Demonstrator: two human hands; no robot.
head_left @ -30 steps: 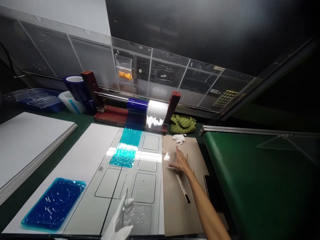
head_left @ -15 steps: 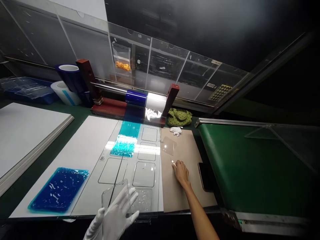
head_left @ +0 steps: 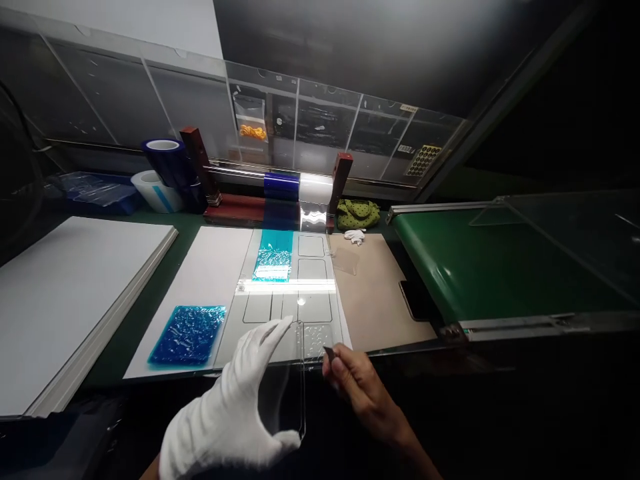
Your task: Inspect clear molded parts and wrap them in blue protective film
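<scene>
- Panel (head_left: 303, 387): clear, glossy, smooth.
- Glove (head_left: 215, 417): matt cloth.
- Blue pad (head_left: 187, 337): glossy, wrinkled film.
- Belt (head_left: 470, 267): smooth, low sheen.
- Posts (head_left: 342, 175): wood-like.
- Brown board (head_left: 380, 297): matt, paper-like.

no text can be read; marks on upper white label (head_left: 409, 107) and yellow sticker sheet (head_left: 424, 161), both seen on clear panel (head_left: 376, 137), too small to be deciphered.

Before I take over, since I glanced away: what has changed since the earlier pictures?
The right hand has picked up the pen-like tool (only its dark tip shows) from the brown board and drawn it back beside the clear panel. The left hand still holds that panel, turned more edge-on than half a second ago. The blue sheet and roll stand stayed put.
</scene>
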